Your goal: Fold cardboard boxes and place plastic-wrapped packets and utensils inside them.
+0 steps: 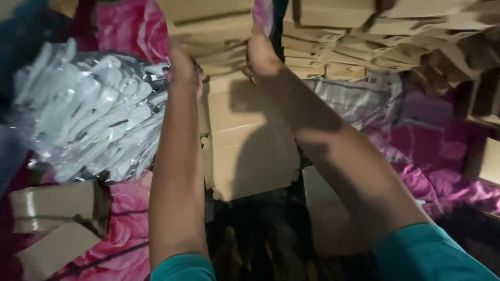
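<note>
Both my arms reach forward over a pink floral cloth. My left hand (183, 63) and my right hand (262, 54) grip the two sides of a stack of flat brown cardboard boxes (211, 32) at the top middle. The fingers are partly hidden behind the stack. Below the hands lies a large flat piece of cardboard (245, 143). My sleeves are teal.
A clear plastic bag of white items (88, 112) lies at the left. More folded cardboard boxes (364, 47) are piled at the top right. Two brown boxes (52, 205) sit at the lower left. A silvery plastic bag (359, 99) lies on the pink cloth (437, 156).
</note>
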